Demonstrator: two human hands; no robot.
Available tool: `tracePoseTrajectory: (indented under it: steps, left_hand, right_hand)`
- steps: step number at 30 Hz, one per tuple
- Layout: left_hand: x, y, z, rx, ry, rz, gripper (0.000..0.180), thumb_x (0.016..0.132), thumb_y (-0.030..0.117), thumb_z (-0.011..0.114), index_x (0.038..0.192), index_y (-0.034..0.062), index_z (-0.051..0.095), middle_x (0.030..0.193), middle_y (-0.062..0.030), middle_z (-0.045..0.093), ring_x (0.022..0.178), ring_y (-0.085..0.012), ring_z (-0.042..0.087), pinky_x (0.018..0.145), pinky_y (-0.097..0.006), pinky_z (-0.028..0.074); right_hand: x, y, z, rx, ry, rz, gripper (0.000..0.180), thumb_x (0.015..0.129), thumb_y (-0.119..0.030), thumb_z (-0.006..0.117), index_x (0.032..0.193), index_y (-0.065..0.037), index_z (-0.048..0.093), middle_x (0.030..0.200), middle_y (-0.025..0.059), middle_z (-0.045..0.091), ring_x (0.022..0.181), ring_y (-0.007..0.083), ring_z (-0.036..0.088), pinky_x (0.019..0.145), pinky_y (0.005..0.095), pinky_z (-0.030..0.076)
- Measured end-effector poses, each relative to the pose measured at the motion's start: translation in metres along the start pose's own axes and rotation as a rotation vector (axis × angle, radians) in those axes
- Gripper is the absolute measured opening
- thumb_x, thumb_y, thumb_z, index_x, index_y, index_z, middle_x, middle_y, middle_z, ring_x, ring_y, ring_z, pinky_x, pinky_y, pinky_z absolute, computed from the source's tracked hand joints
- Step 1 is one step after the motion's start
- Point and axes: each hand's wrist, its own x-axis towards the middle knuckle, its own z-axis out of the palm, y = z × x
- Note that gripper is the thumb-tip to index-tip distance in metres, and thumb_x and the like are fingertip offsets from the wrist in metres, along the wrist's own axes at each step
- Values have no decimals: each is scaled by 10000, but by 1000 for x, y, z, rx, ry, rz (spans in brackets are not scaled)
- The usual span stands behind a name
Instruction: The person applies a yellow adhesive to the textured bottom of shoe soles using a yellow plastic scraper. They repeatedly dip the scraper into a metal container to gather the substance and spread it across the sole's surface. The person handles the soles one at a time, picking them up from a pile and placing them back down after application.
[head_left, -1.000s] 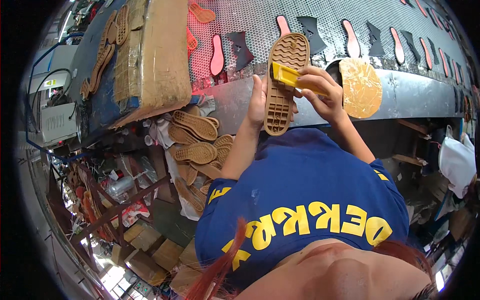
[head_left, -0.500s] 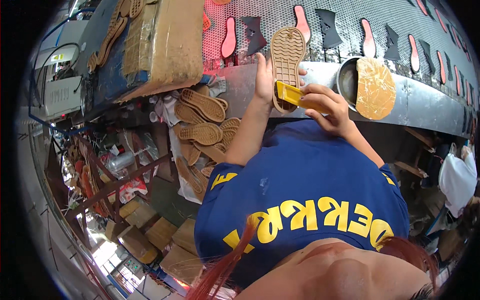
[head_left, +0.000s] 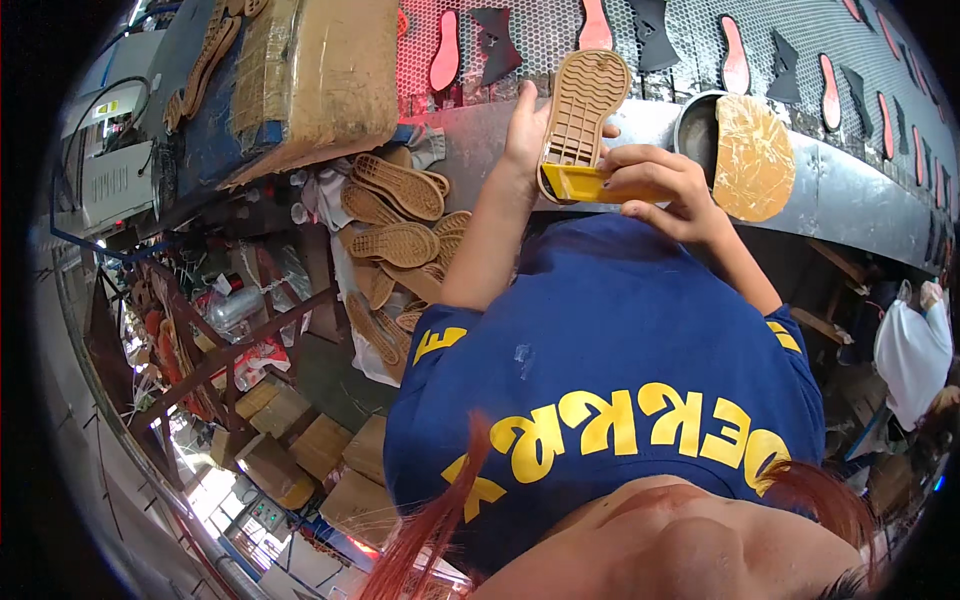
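A tan shoe sole (head_left: 588, 105) with a wavy and gridded face is held up by my left hand (head_left: 525, 135). The fingers of that hand wrap behind the sole and the tips come out at its right edge. My right hand (head_left: 672, 190) is closed on a flat yellow tool (head_left: 575, 184), whose kind I cannot make out. Its wide end lies across the lower end of the sole and hides part of it. Right of my hands, a round metal pan (head_left: 693, 135) is partly covered by a yellowish, scuffed board (head_left: 755, 160).
Pink insoles (head_left: 735, 60) and black cut pieces (head_left: 785, 68) lie in rows on a mesh conveyor (head_left: 690, 45) behind a metal ledge (head_left: 620, 120). A carton (head_left: 345, 80) stands at the left. Several tan soles (head_left: 398, 185) are piled beside my left arm.
The sole has tilted to the right at its top. The yellow tool has moved toward the sole's lower end, with my right hand still around it. The whole view has shifted slightly.
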Motion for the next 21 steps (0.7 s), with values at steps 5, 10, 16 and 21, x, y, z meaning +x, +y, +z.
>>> tracePoseTrajectory:
  steps: [5, 10, 16, 21]
  left_hand:
    - [6, 4, 4, -162, -37, -167, 637, 987, 411, 167, 1356, -56, 394, 1249, -275, 549, 1113, -363, 585, 992, -442, 464]
    - [17, -1, 10, -251, -56, -299, 539, 981, 283, 203, 1318, -68, 437, 1255, -244, 559, 1125, -321, 581, 1016, -402, 447]
    - [14, -6, 34, -35, -96, -376, 533, 981, 270, 187, 1289, -90, 431, 1136, -244, 600, 943, -336, 646, 843, -415, 551]
    - [12, -5, 54, 249, 158, -386, 523, 991, 316, 205, 1264, -32, 484, 1042, -217, 644, 765, -319, 687, 568, -513, 590]
  right_hand:
    - [8, 3, -17, 128, -87, -6, 183, 857, -145, 671, 992, -23, 645, 1111, 130, 630, 1021, 287, 636, 884, 359, 503]
    - [16, 8, -31, 261, -177, 8, 200, 865, -205, 671, 949, -23, 657, 1079, 119, 640, 1018, 271, 622, 896, 368, 479]
    - [26, 23, -45, 411, -275, -13, 161, 862, -169, 640, 852, -9, 660, 990, 153, 648, 975, 278, 617, 860, 378, 475]
    - [-4, 42, -63, 658, 80, -37, 140, 900, -92, 567, 957, 7, 647, 1054, 173, 629, 909, 229, 618, 803, 325, 503]
